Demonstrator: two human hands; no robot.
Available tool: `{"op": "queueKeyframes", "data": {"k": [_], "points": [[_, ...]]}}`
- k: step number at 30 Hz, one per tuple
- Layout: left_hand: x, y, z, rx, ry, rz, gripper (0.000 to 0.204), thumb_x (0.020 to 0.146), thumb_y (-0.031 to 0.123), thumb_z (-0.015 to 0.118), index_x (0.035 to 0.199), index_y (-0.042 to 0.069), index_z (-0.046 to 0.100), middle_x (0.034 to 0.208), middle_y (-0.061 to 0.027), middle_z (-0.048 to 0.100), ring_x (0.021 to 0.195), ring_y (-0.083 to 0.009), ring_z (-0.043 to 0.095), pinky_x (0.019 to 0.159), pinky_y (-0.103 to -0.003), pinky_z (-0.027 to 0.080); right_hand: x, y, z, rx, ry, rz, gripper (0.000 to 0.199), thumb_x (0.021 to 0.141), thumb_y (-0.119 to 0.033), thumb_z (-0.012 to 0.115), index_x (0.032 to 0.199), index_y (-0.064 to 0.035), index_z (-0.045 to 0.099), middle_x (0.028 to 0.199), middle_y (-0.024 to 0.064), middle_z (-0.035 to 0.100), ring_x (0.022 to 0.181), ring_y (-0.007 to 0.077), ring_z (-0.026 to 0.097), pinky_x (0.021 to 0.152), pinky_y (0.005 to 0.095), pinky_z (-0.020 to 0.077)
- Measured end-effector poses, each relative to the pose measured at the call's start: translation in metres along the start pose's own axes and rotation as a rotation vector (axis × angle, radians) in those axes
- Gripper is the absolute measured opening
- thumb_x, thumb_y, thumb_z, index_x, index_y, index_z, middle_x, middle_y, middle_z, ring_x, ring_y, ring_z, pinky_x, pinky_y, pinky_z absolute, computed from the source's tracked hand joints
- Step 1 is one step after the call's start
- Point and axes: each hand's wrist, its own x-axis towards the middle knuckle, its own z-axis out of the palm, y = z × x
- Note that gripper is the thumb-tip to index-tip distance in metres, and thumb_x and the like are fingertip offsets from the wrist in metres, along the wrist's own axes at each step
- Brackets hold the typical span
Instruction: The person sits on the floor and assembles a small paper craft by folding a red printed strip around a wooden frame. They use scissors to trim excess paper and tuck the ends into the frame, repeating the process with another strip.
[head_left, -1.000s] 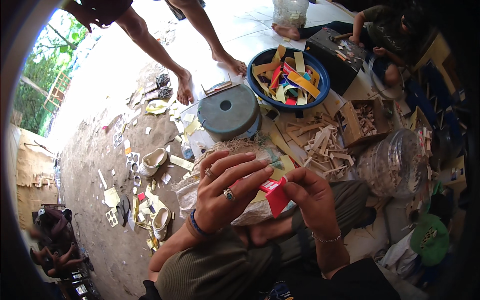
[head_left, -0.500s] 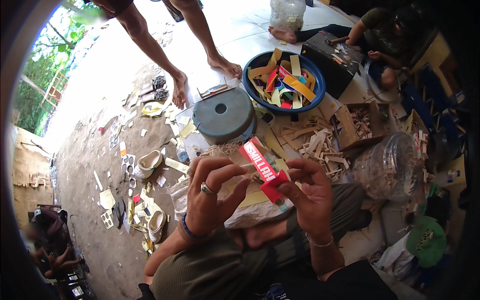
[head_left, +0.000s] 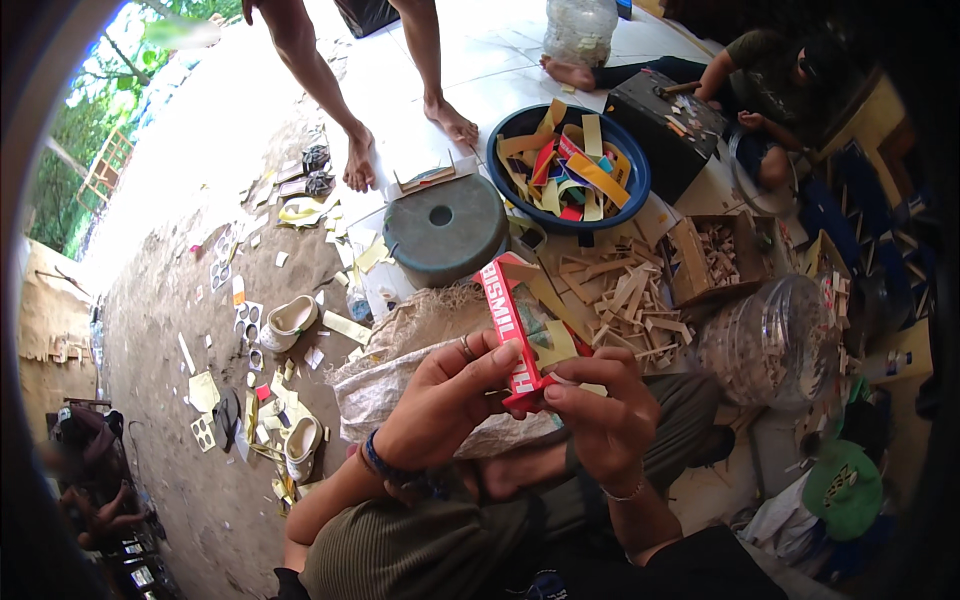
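Note:
A narrow red strip with white lettering [head_left: 501,305] stands up at a slant in front of me, bent over at its upper and lower ends. My left hand [head_left: 455,388] is closed on its lower half, thumb pressed against the lettered face. The fingers of my right hand [head_left: 607,408] pinch the bent lower end. Behind the hands, pale yellow strips [head_left: 556,342] lie over a whitish woven sack [head_left: 385,385] at my legs. What lies under my fingers is hidden.
Beyond the sack stand a dark green round-topped stool [head_left: 445,235] and a blue basin [head_left: 640,200] of colored strips. Wood pieces [head_left: 635,300], a cardboard box [head_left: 690,265] and a clear plastic jar [head_left: 765,345] are at right. Another person's bare feet [head_left: 360,160] are ahead; a seated person is far right.
My left hand has come in from the side and now grips the red strip. The strip has turned more upright and shifted slightly left. The standing person's feet have moved a little.

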Motion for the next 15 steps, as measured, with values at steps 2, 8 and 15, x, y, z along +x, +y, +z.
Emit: {"op": "queueKeyframes", "data": {"k": [2,8,15], "points": [[-0.0033,-0.0001,0.0045,0.010,0.065,0.025,0.025,0.106,0.021,0.062,0.122,0.002,0.063,0.110,-0.0040,0.070,0.099,-0.0107,0.068,0.086,-0.028,0.055,0.0004,-0.0020,-0.0018,-0.058,-0.011,-0.036,0.033,0.080,-0.010,0.077,0.111,-0.0191,0.079,0.110,0.0051,0.076,0.098,0.0172,0.071,0.078,0.0337,0.0489],[-0.0064,0.0025,0.0059,0.089,0.080,0.077,0.024,0.104,0.019,0.065,0.121,0.001,0.065,0.112,-0.0040,0.071,0.101,-0.0093,0.066,0.090,-0.027,0.053,-0.0012,-0.0032,-0.0014,-0.111,0.005,-0.071,0.033,0.079,-0.016,0.078,0.112,-0.0223,0.080,0.114,0.0036,0.076,0.100,0.0135,0.071,0.081,0.0346,0.0485],[-0.0099,0.0029,0.0053,0.218,0.049,0.122,0.024,0.104,0.017,0.066,0.121,0.001,0.066,0.113,-0.0032,0.071,0.104,-0.0085,0.065,0.093,-0.027,0.052,-0.0045,-0.0027,-0.0016,-0.077,0.009,-0.070,0.023,0.076,-0.016,0.086,0.098,-0.0155,0.078,0.107,0.0152,0.076,0.090,0.0227,0.067,0.079,0.0392,0.0465]]}}
